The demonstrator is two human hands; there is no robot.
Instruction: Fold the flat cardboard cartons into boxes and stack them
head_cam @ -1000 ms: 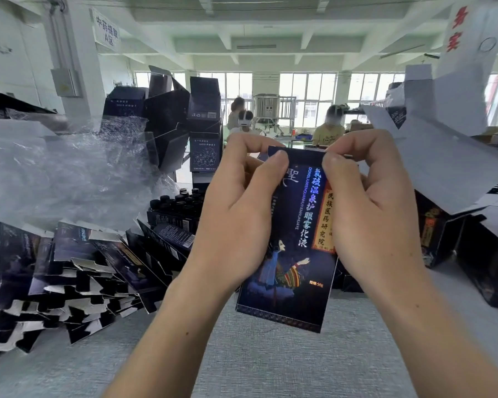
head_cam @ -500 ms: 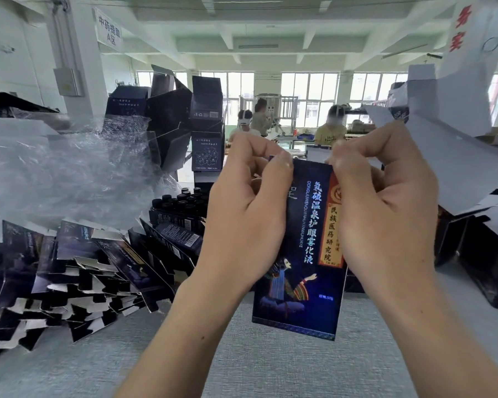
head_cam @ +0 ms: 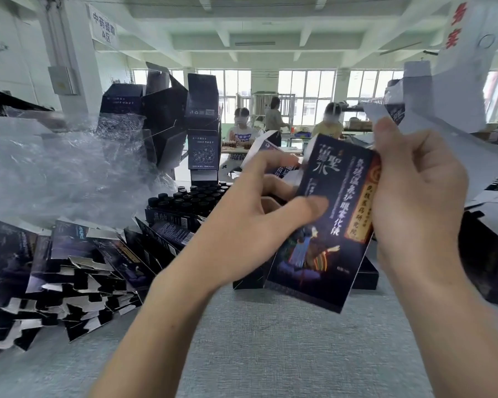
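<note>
Carton is in the air above the bench, between both hands, printed front toward the camera. Its long axis is near upright, with the top leaning a bit right. It sits dead centre between the hands, and the right hand is nearer the top edge.

Right hand is clamped on the carton's right edge near the upper corner, fingers curled round it. Left hand is on the left side, thumb pressed on the front face and fingers reaching behind and up toward a pale flap. It is blurred, so finger contact is hard to tell.

The flat cartons are piled on the bench, far left. The folded boxes are stacked behind, well apart. My guess is the next step is squaring the carton and tucking the top flap.
</note>
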